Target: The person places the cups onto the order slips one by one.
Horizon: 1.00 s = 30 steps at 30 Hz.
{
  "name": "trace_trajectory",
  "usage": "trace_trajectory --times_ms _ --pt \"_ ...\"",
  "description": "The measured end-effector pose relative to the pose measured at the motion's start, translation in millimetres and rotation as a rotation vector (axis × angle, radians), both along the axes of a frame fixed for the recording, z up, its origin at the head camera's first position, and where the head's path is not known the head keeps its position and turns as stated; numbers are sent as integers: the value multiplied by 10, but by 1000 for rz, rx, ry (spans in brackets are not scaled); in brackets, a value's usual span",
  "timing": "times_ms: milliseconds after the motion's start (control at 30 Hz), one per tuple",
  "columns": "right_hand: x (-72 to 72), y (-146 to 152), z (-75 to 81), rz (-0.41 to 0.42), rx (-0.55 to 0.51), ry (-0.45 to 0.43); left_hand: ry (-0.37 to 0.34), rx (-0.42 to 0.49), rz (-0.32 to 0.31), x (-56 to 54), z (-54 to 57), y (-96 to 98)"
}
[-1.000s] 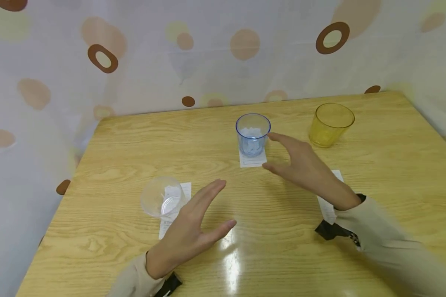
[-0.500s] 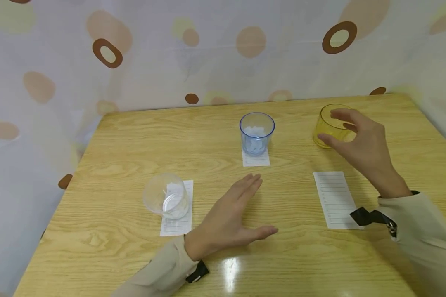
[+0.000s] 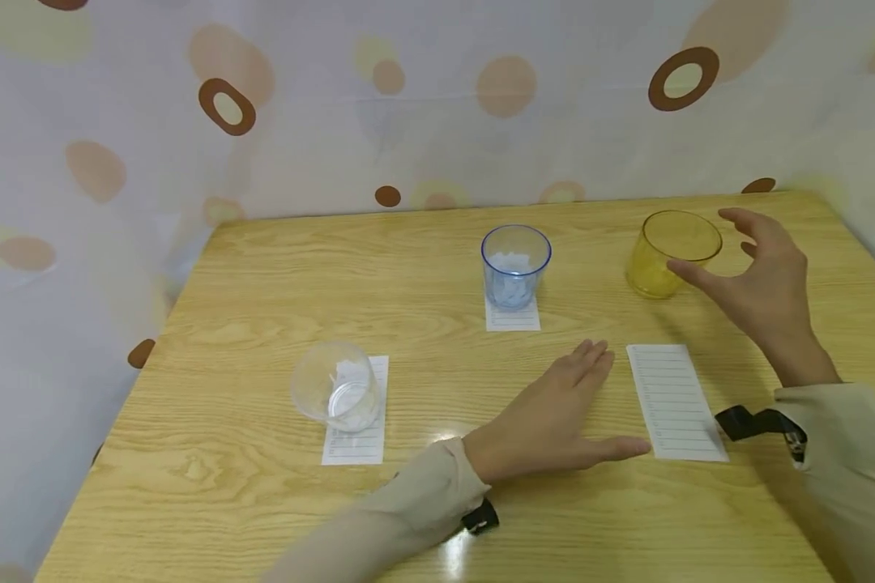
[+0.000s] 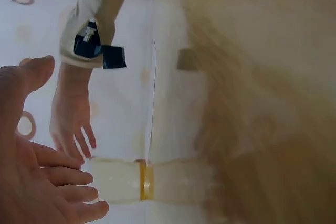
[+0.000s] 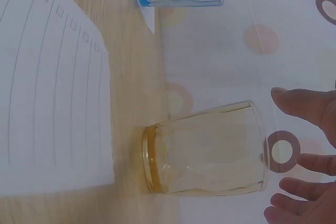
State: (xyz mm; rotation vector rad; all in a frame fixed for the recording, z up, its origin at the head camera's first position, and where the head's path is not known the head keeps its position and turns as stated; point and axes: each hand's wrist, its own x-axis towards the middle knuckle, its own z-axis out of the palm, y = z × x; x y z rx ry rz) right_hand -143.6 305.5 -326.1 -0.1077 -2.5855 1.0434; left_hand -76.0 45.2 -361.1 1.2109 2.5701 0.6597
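Observation:
A yellow glass [image 3: 663, 271] stands upright at the back right of the table. My right hand [image 3: 766, 283] hovers at its right side, thumb and fingers spread apart. In the right wrist view the fingertips [image 5: 283, 95] are off the yellow glass's rim, with a gap between. My left hand [image 3: 554, 413] is held over the table with straight fingers and the thumb stretched out, holding nothing. Its thumb tip lies close to the near left corner of a lined paper slip [image 3: 674, 401]. In the left wrist view its fingers [image 4: 68, 192] overlap the yellow glass only from afar.
A blue glass [image 3: 514, 287] with white paper bits inside stands on a lined slip [image 3: 514, 320] at the back middle. Toward the left, a clear cup [image 3: 328, 389] with white bits stands on another slip [image 3: 353, 449]. A patterned cloth [image 3: 437, 121] hangs behind the wooden table [image 3: 226, 518].
My right hand has moved right, from beside the blue glass to the right side of the yellow glass. The left hand has moved right, from near the clear cup toward the right-hand slip.

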Motion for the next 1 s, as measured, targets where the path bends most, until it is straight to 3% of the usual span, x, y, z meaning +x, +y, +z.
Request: trace_trajectory --times_ms 133,300,633,1000 --pt "-55 48 -64 0 -25 -64 50 -178 -84 -71 -9 292" --pt "-113 60 -129 -9 -57 -137 66 -317 -108 -157 -71 538" --pt "-157 41 -205 -8 -133 -217 -40 -335 -82 -239 -141 642" --pt "-174 51 -250 -5 -151 -222 26 -425 -62 -216 -233 703"
